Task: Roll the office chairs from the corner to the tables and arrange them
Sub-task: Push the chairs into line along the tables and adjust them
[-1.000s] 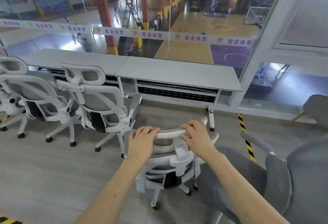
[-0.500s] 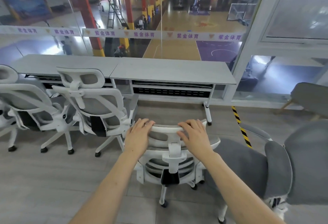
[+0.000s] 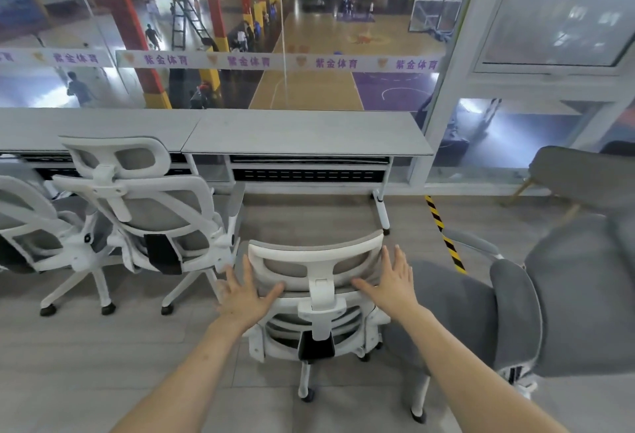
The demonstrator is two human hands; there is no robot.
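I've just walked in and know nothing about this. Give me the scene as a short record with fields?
place: room with glass wall over a sports hall
chair in hand: white chair, facing the right table
left hand: open, fingers spread at the headrest
right hand: open, fingers spread at the headrest
grip: none curled round the frame
parked chair: at the left table
grey chair: to the right

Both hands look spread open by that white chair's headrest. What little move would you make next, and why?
Probably take hold of the headrest again and nudge the chair forward. Both the left hand and right hand are open at its sides, and bare floor shows between the chair and the table, so it seems not yet tucked in.
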